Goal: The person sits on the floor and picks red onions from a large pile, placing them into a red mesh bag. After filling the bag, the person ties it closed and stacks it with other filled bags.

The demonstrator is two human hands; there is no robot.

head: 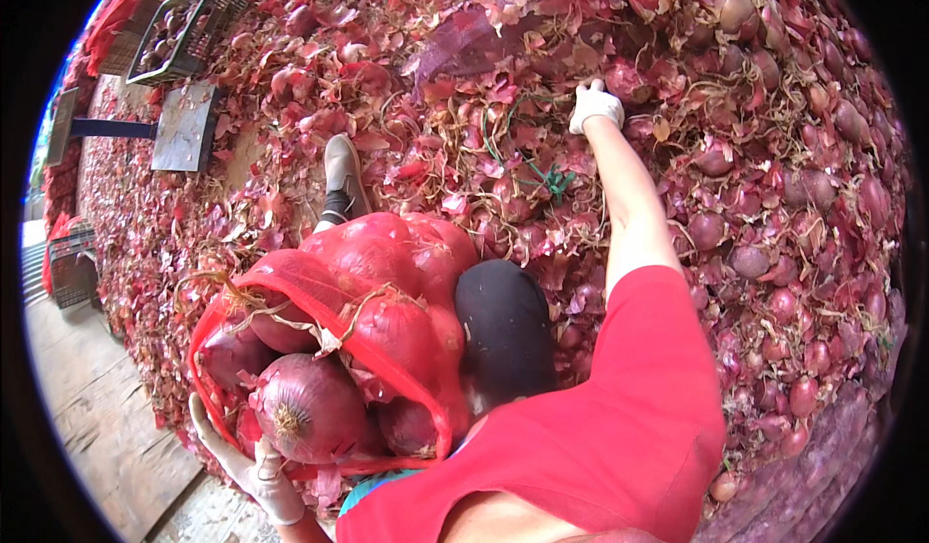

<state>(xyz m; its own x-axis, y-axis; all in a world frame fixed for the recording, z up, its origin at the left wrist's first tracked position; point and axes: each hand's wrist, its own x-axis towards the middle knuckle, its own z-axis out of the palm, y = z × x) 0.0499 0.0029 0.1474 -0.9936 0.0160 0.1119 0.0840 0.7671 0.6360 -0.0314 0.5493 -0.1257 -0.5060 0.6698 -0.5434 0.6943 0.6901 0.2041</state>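
Observation:
A red mesh bag (370,252) full of red onions leans on my lap beside my dark-clad knee, its mouth facing the lower left. My left hand (265,474), in a whitish glove, grips the rim of that mouth, close to a large red onion (308,406) lying just inside. My right arm reaches far forward over the onion pile. At its end, my right hand (597,106), also gloved, has bent fingertips right beside a red onion (628,80); whether it holds anything is unclear. Green twine (555,181) lies on the skins nearer to me.
Onions (751,260) and dry skins cover the ground ahead and to the right. Purple netting (464,42) lies among them. A plastic crate (178,31) with onions and a small low stool (183,128) stand at upper left. Another crate (72,267) and wooden boards (101,412) are at left.

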